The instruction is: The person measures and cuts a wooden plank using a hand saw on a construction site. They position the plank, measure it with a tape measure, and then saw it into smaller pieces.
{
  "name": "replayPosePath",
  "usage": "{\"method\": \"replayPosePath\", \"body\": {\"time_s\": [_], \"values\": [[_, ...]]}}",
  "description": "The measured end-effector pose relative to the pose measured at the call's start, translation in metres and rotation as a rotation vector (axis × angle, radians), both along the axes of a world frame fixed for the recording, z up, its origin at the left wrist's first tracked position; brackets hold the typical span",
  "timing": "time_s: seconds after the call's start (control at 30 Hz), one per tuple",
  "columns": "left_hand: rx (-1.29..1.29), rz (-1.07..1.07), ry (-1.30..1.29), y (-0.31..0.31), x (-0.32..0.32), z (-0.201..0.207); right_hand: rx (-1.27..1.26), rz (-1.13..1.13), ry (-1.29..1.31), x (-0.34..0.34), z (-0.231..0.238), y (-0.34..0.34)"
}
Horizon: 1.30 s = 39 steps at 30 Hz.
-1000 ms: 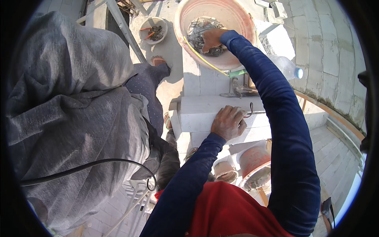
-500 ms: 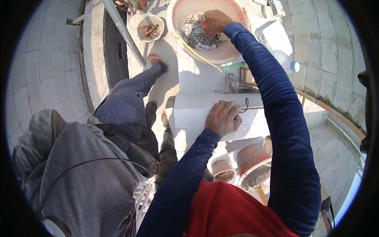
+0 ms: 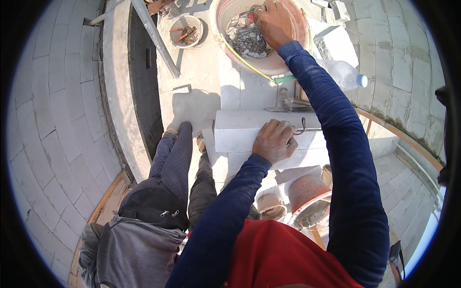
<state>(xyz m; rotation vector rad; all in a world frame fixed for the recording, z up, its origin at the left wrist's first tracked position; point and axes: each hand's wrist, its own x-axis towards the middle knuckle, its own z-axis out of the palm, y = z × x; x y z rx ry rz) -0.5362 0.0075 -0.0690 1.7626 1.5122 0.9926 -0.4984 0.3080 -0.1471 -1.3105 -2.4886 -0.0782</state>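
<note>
My left hand (image 3: 274, 140) rests on the white block (image 3: 235, 126), its fingers curled and the thumb drawn in; what they hold, if anything, is hidden. A thin dark loop of wire or cord (image 3: 303, 126) lies by its fingertips. My right hand (image 3: 274, 25) reaches over a wide, pale pink basin (image 3: 290, 60). Its fingers are bent above loose nails (image 3: 248, 36) and whitish bits, close to a small red thing (image 3: 253, 18). Whether the fingers grip that red thing cannot be made out.
A grey metal tool (image 3: 290, 102) lies behind the block, near a green handle (image 3: 285, 79). A plastic bottle (image 3: 342, 76) lies right of my right forearm. A small bowl (image 3: 186, 31) holds orange-handled tools. Mortar buckets (image 3: 309, 194) stand below the block. Another person (image 3: 149, 206) stands at left.
My right hand has shifted slightly up and right within the basin. The left hand has stayed on the block. The other person has stepped back toward the lower left, drawing a leg in.
</note>
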Motion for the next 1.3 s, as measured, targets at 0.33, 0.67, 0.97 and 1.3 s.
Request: {"method": "replayPosePath", "body": {"time_s": [0.33, 0.67, 0.97, 1.3], "values": [[-0.042, -0.037, -0.013, -0.005, -0.003, -0.004, -0.487, 0.157, -0.579, 0.004, -0.021, -0.017], [-0.037, -0.031, -0.055, -0.007, -0.004, -0.007, -0.627, 0.023, -0.422, 0.000, -0.023, -0.007], [-0.016, -0.050, -0.077, -0.007, -0.005, -0.007, -0.676, -0.036, -0.547, -0.016, -0.037, -0.003], [0.040, -0.037, -0.062, -0.005, -0.004, -0.007, -0.749, -0.039, -0.360, 0.002, -0.056, 0.001]]}}
